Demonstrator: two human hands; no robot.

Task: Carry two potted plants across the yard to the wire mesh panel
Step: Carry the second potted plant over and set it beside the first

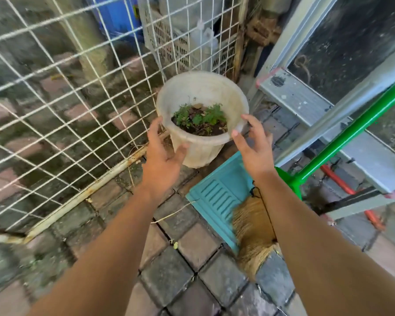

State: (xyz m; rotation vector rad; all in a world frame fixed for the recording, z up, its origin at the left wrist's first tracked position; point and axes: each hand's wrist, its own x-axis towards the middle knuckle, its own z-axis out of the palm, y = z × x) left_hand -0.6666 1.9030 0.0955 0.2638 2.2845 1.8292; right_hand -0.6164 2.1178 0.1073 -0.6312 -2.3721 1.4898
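Note:
A white plastic pot (198, 153) with small green plants (200, 118) and dark soil stands on the paving, right against the white wire mesh panel (62, 103). My left hand (163, 153) is at the pot's left side, fingers apart, fingertips at its wall. My right hand (252, 144) hovers at the pot's right rim with its fingers spread. Neither hand closes around the pot. Only this one potted plant is in view.
A teal dustpan (217, 199) and a straw broom (253, 229) with a green handle (351, 131) lie just right of the pot. An aluminium ladder (306, 103) leans at the right. Behind the mesh stand a white crate (169, 42) and a blue barrel (116, 17).

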